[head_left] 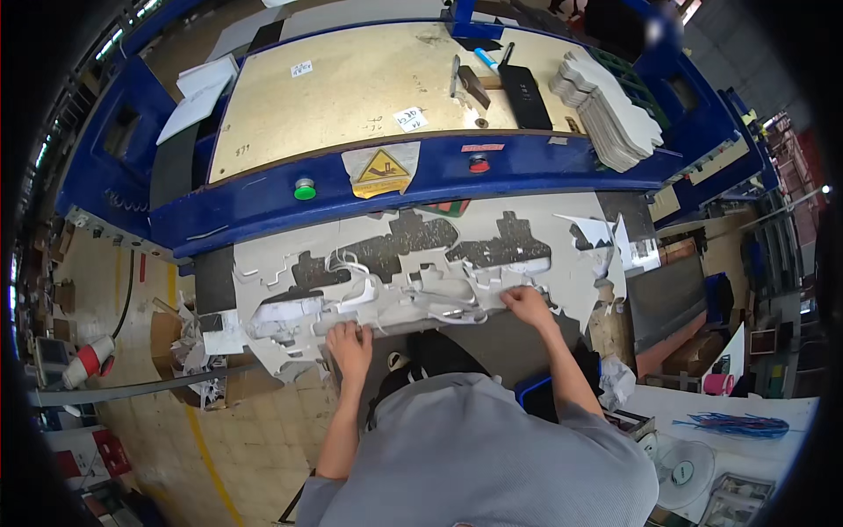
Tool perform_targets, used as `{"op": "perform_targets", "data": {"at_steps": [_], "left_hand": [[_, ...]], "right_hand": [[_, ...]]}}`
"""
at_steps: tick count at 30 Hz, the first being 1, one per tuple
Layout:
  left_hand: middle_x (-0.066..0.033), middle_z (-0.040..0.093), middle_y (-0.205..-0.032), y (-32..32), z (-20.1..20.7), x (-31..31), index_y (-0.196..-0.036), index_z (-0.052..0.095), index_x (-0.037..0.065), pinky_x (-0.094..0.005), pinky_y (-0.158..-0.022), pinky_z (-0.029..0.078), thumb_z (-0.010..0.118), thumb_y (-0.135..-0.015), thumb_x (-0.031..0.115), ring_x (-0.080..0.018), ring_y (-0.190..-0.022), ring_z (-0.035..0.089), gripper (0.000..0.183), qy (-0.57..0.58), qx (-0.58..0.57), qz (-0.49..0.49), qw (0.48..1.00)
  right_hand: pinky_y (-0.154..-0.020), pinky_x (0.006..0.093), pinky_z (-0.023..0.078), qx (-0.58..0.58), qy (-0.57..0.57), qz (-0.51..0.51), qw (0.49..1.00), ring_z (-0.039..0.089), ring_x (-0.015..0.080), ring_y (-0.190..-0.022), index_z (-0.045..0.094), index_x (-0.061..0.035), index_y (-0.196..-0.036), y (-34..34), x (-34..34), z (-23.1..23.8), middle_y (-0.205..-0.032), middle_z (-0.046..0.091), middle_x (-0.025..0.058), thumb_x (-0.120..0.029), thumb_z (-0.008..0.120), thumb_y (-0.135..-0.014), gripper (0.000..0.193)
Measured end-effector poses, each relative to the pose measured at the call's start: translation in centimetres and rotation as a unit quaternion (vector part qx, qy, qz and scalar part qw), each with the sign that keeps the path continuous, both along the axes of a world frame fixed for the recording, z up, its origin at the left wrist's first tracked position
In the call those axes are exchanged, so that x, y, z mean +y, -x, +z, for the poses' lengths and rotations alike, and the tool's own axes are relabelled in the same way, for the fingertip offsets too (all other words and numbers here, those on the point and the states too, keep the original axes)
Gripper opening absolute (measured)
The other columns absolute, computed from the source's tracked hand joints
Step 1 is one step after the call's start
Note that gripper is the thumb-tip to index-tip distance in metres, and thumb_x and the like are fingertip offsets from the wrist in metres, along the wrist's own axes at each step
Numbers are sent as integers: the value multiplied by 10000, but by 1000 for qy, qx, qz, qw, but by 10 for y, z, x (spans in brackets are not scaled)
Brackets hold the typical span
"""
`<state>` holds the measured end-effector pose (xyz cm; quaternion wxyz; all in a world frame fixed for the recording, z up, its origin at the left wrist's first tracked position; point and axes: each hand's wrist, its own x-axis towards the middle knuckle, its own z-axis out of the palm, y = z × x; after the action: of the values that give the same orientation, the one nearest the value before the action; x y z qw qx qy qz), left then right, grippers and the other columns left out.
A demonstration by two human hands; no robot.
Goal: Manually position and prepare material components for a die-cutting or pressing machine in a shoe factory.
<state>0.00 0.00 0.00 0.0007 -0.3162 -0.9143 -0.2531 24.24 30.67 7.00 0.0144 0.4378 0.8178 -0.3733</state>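
A large pale grey cardboard-like sheet [571, 299] with irregular cut-out holes lies below the blue press beam. Dark speckled surface shows through its holes. My left hand [349, 351] grips the sheet's near edge, left of my body, with its fingers bent over the rim. Farther right, my right hand [527, 305] pinches the near edge, thumb and fingers together. Between the hands lie loose, curled offcut strips [448, 307], heaped on the sheet. My thumbs are partly hidden, and how firmly each hand grips is hard to see.
Above the sheet runs the blue beam [263, 204] with a green button [305, 189] and a red button [479, 163]. On its wooden top rest a black phone-like case [525, 98] and a stack of grey cut pieces [606, 114]. Scrap-filled boxes stand at lower left.
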Motion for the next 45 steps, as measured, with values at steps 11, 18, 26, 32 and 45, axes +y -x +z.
{"op": "perform_targets", "data": {"at_steps": [11,18,26,32,45], "left_hand": [[-71,677,-832,161,91,42,-985,650,-9,-294,-720,516,550,-873,45,-149,-805,656,159,132,-596,-383,694],[-146,377,-1412,202,-12,150,-1320,480,215,-468,-1055,280,452,-943,252,-355,-1294,347,379,18,44,-65,997],[-110,237,-1520,197,-27,163,-1423,368,312,-507,-1129,95,404,-958,325,-307,-1410,182,467,107,89,-70,988],[-117,247,-1515,203,-28,157,-1406,395,313,-505,-1127,108,418,-951,337,-317,-1398,211,456,71,82,-47,993],[-202,613,-1034,416,164,-67,-1085,561,-10,-398,-843,453,492,-951,239,-321,-973,595,291,-408,203,337,824]], "right_hand": [[-848,387,477,107,-39,140,983,600,323,-978,635,2,-1070,181,13,34,-1090,602,195,-378,638,-828,450],[-1055,531,237,79,-247,170,951,297,423,-1262,350,28,-1326,325,-34,-27,-1321,338,251,-479,774,-599,983],[-911,469,341,-10,-208,185,960,447,369,-1054,440,-5,-1238,334,-9,-16,-1127,447,199,-371,811,-452,943],[-938,434,375,148,-192,176,954,457,339,-1068,431,-8,-1228,300,2,36,-1152,438,172,-341,852,-426,965],[-1008,422,360,383,-100,-35,918,451,302,-1159,277,48,-1369,43,101,5,-1296,427,207,-251,730,-666,889]]}}
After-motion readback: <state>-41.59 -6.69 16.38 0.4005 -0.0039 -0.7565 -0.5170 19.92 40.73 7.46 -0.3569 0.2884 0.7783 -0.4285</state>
